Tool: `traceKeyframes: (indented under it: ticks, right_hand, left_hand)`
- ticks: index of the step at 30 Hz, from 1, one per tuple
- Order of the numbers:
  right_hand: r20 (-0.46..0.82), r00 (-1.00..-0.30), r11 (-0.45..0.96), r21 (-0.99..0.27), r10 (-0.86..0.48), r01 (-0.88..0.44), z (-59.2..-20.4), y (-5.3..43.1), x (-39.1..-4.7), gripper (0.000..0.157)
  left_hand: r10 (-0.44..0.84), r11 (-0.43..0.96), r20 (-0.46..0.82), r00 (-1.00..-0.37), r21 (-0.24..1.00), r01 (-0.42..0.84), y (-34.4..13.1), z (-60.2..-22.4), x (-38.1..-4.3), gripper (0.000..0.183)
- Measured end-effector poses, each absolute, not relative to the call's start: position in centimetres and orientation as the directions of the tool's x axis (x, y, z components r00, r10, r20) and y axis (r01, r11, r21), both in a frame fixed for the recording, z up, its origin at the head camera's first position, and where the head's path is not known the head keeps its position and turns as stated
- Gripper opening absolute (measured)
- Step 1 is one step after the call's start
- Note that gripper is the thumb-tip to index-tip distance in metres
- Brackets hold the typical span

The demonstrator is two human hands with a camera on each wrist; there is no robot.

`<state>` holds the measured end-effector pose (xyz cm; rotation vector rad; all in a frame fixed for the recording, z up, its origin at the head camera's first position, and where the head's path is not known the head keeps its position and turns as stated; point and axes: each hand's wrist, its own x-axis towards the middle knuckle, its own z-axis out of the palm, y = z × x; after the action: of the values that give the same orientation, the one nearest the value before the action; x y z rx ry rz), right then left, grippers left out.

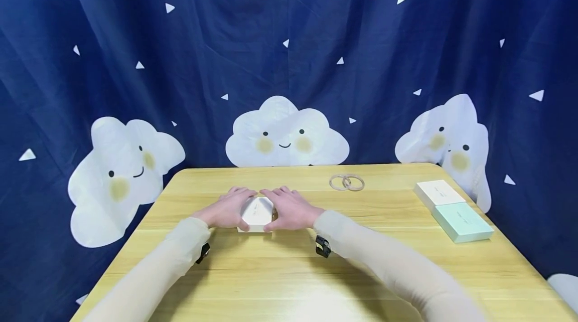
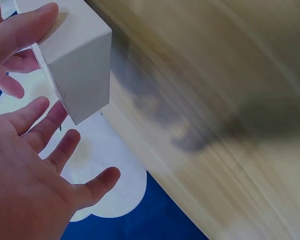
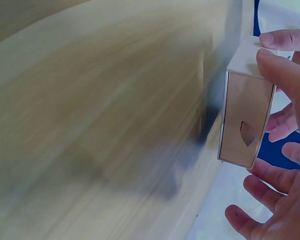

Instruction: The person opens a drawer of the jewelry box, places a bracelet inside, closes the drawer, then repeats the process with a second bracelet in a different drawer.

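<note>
A small white box [image 1: 256, 212] with faint lettering on its top is held between the two hands near the table's middle. My left hand [image 1: 227, 210] grips its left end, thumb on the near side and index finger on the far side. From the other end, my right hand [image 1: 291, 210] holds it the same way. In the left wrist view the box's end [image 2: 82, 77] is plain white, with the other fingers spread below. The right wrist view shows a tan end panel [image 3: 242, 107] with a small pointed tab [image 3: 247, 134] in its middle.
Two overlapping pale pink rings [image 1: 346, 181] lie toward the table's back edge. At the right, a white box [image 1: 439, 192] and a mint-green box [image 1: 463, 220] sit against each other near the table's edge. A dark blue cloud-print curtain [image 1: 289, 71] hangs behind the wooden table [image 1: 280, 277].
</note>
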<state>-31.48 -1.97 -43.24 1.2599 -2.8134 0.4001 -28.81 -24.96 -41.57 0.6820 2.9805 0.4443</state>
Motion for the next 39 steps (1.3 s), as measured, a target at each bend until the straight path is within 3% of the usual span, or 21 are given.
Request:
traceKeyframes:
  ticks: [39]
  right_hand:
    - [0.113,-0.660,0.636,-0.189,-0.743,-0.748,-44.2,-8.3,-32.4,0.103]
  left_hand:
    - [0.318,0.903,-0.038,-0.947,0.315,0.291,-29.8,-41.8,-28.2,0.093]
